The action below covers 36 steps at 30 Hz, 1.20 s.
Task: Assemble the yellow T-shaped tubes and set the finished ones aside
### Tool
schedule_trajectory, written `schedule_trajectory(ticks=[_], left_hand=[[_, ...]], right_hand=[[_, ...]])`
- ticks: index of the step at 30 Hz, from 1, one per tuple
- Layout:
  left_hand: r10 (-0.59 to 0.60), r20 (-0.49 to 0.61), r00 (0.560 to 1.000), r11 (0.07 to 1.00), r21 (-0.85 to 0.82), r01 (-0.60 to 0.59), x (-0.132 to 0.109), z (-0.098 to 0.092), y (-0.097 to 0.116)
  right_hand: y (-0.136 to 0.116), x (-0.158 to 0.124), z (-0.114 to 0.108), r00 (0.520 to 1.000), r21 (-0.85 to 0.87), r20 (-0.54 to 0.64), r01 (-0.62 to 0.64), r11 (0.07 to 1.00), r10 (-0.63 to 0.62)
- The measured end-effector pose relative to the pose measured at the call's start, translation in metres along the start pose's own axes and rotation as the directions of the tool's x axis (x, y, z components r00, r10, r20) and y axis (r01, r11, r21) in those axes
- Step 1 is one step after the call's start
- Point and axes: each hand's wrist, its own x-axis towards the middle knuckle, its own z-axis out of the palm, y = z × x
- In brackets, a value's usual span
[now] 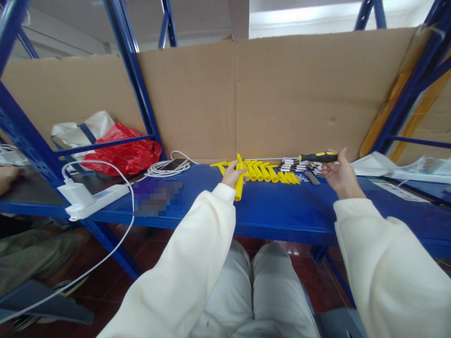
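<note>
My left hand (232, 174) is closed round a yellow tube-shaped plastic piece (238, 190), which stands roughly upright over the blue shelf top. In my right hand (340, 176) is the butt of a screwdriver with a black and yellow handle (313, 157). Its long thin shaft points left towards the piece in my left hand; whether the tip touches it, I cannot tell. Several similar yellow pieces (266, 172) lie in a row between my hands. Small flat yellow parts (289, 178) and black-and-white items (292, 165) lie to their right.
A cardboard sheet (282, 94) stands along the back. Leftward are a coiled white cable (165, 168), a phone (175, 164), a red plastic bag (123, 148) and a power strip (105, 199) with a trailing cord. White packaging (375, 164) lies right. Another person's hand (7, 177) shows far left.
</note>
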Motion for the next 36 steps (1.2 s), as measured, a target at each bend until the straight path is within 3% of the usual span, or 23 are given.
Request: schedule_trajectory(ticks=[3, 9, 16, 23, 28, 32, 36], left_hand=[[0.013, -0.006, 1.000, 1.000, -0.007, -0.013, 0.002, -0.001, -0.001], [0.040, -0.020, 0.999, 0.998, -0.049, -0.041, 0.008, -0.004, -0.004], [0.052, -0.028, 0.998, 0.999, -0.009, -0.052, 0.006, -0.003, -0.003], [0.073, -0.051, 0.996, 0.997, 0.003, -0.073, 0.010, -0.002, -0.006], [0.066, -0.064, 0.996, 0.998, 0.015, -0.065, 0.010, -0.002, -0.006], [0.067, -0.064, 0.996, 0.998, -0.006, -0.067, 0.010, -0.003, -0.006], [0.075, -0.075, 0.994, 0.997, -0.011, -0.076, 0.009, -0.002, -0.004]], right_hand=[[-0.004, -0.003, 0.004, 0.999, 0.035, 0.046, 0.002, 0.999, -0.003], [0.000, -0.007, 0.012, 0.997, 0.057, 0.020, 0.072, 0.996, -0.073], [0.007, -0.003, 0.007, 0.996, 0.012, -0.063, 0.072, 0.997, -0.071], [0.011, 0.001, 0.004, 0.994, 0.017, -0.049, 0.100, 0.995, -0.099], [0.006, -0.005, 0.007, 0.999, 0.046, -0.009, 0.048, 0.998, -0.048], [0.002, -0.007, 0.012, 0.999, 0.105, -0.042, 0.006, 0.994, -0.002], [0.006, -0.005, 0.012, 0.999, 0.096, -0.037, 0.021, 0.995, -0.017]])
